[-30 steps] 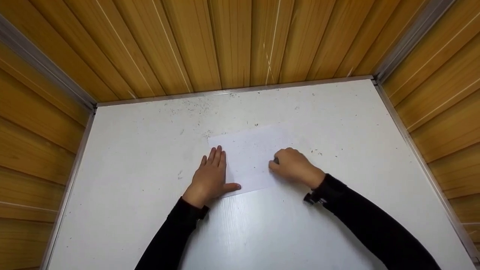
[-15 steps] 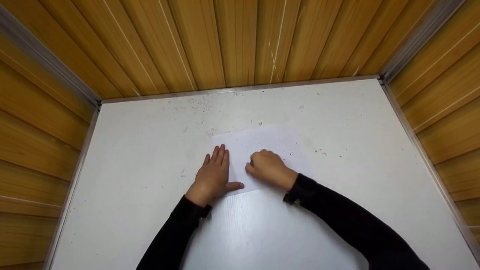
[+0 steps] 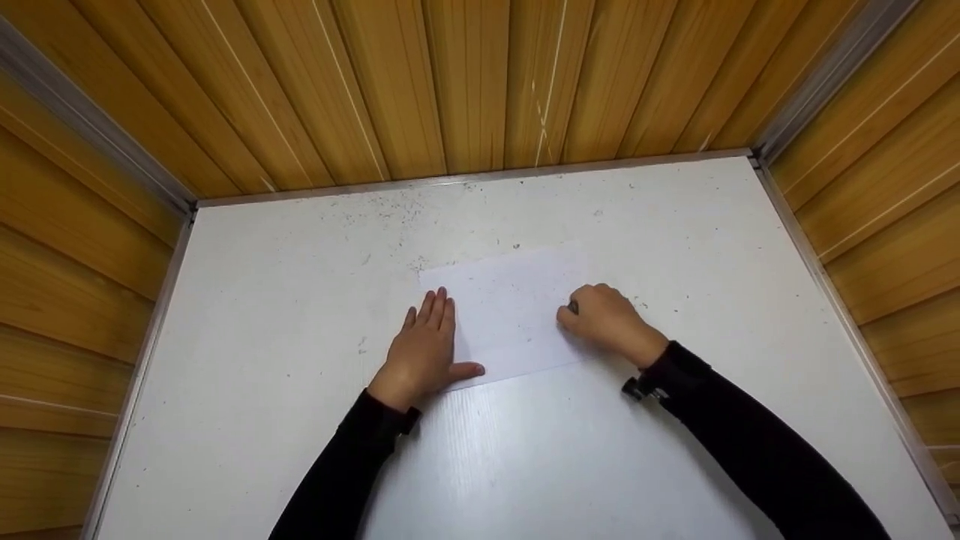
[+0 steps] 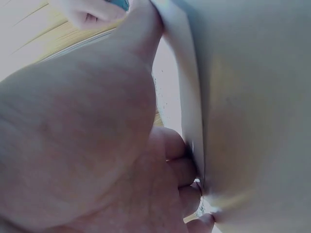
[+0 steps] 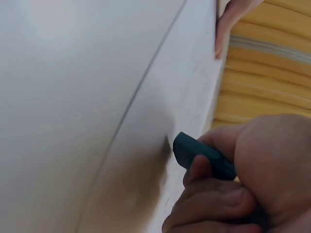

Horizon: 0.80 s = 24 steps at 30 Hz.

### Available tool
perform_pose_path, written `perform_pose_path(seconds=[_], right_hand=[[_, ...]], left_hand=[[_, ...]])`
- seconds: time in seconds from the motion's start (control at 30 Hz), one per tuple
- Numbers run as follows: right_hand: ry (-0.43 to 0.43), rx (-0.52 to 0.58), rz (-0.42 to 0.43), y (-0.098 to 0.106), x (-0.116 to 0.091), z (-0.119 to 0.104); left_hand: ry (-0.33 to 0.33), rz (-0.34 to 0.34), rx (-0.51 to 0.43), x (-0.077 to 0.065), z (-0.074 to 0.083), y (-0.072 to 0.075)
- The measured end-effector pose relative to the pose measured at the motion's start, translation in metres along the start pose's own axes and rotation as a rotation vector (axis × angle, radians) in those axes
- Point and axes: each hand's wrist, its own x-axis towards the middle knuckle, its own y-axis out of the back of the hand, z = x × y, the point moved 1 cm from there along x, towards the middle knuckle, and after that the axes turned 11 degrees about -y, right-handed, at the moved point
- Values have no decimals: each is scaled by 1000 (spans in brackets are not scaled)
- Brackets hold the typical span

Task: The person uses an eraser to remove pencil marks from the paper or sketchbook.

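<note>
A white sheet of paper (image 3: 510, 307) lies on the white tabletop, with small dark crumbs scattered over it. My left hand (image 3: 420, 349) rests flat on its left edge, fingers straight and thumb spread along the near side. At the right edge of the sheet, my right hand (image 3: 607, 322) grips a small dark green eraser (image 5: 204, 155), its blunt end poking out past the thumb and fingers. Most of the eraser is hidden inside the fist. The left wrist view shows the left palm and fingertips pressing on the paper (image 4: 187, 82).
Dark crumbs (image 3: 390, 210) are strewn on the tabletop (image 3: 262, 315), thickest toward the back left. Wood-look panel walls (image 3: 465, 90) with metal edge strips enclose the table at the back and both sides.
My right hand swept left to the middle of the paper with the eraser, then back right to the sheet's right edge. The left hand stays in place on the paper.
</note>
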Motion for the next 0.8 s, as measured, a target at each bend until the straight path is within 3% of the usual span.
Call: perform_pose_path(seconds=[0.1,0.23,0.37,0.47,0.8], right_hand=[[60,5,-40,-18,-4,-40],[200,-39,-84,-46,-9,-93],[275,-79,-90,-65,-10,-112],[268,-100,-40,-61,-7,-98],[60,-78,28,-10,-7,8]], left_hand=[[-1,3,11,0,-1,0],[-21,17,11,0,-1,-1],[-36,24,6,1,0,-2],[-28,16,8,1,1,-1],[-1,-12,0,0,-1,-1]])
